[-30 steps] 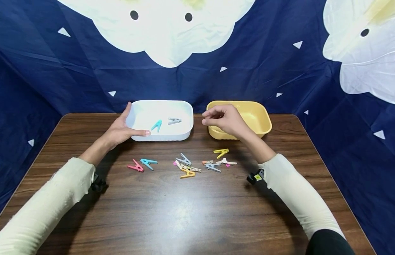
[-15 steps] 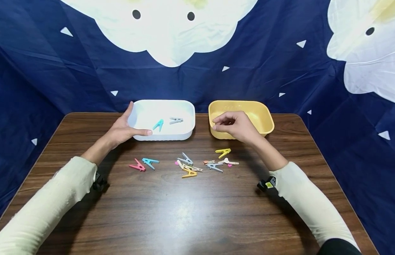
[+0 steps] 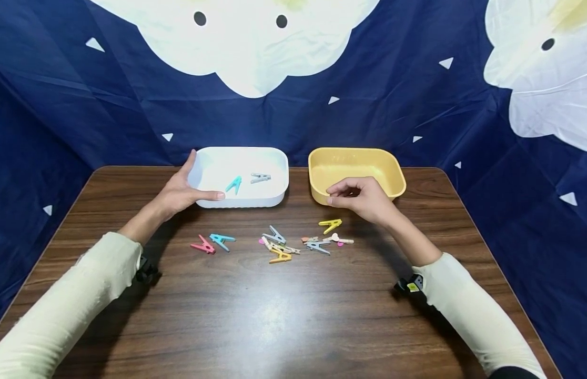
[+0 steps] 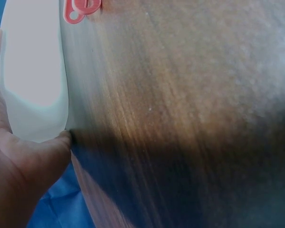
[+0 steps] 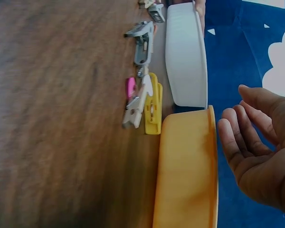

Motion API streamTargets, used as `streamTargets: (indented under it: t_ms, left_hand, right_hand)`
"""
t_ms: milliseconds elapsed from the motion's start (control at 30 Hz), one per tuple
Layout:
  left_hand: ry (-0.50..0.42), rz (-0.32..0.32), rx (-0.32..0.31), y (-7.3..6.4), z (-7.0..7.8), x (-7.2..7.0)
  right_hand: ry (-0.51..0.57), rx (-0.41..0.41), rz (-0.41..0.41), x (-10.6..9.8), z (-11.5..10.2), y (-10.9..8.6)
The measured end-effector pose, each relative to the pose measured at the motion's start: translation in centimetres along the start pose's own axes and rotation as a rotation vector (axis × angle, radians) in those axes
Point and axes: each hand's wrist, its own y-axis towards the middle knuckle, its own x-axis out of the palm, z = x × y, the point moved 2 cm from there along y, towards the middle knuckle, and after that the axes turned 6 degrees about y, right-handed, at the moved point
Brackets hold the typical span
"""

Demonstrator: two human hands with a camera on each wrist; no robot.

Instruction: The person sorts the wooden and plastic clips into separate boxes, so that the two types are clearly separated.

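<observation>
My left hand [image 3: 177, 190] grips the left end of a white plastic bin [image 3: 248, 202], its thumb along the front wall. A turquoise clothespin [image 3: 234, 184] and a grey clothespin [image 3: 261, 178] lie inside that bin. Over the front wall of a yellow bin [image 3: 393, 173] hovers my right hand [image 3: 365, 199], fingers loosely bent with nothing between them; the right wrist view shows the palm bare. Closest to this hand on the table is a yellow clothespin [image 3: 330, 226].
Left of centre lie a red clothespin [image 3: 203, 245] and a blue clothespin [image 3: 221, 241]. Grey, orange and wooden clothespins, including an orange one [image 3: 280, 257] and a grey one [image 3: 317, 246], cluster in the middle of the wooden table [image 3: 218, 310]. Blue cloth [image 3: 298, 121] hangs behind.
My right hand has moved right and toward me, from the gap between the bins to the yellow bin's front wall. The left hand stays on the white bin.
</observation>
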Motion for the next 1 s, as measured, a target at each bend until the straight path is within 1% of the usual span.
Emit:
streamTargets:
  t_ms: [167,400,567,800,1000]
  left_hand:
    - [-0.003,0.000,0.005,0.2,0.1,0.0]
    - [-0.014,0.003,0.015,0.4,0.3,0.0]
    - [-0.005,0.005,0.011,0.3,0.3,0.1]
    - [-0.004,0.010,0.008,0.2,0.2,0.0]
    - [-0.001,0.009,0.005,0.2,0.1,0.0]
  right_hand:
    - [-0.006,0.016,-0.021,-0.4,0.8,-1.0]
    - [-0.041,0.037,-0.040,-1.2,1.8,-2.1]
    - [-0.026,0.077,-0.073,-1.5,2.8,-2.8]
    - [-0.050,0.111,-0.113,-1.4,4.4,-3.1]
    - [-0.034,0.144,-0.142,-0.9,5.3,-3.1]
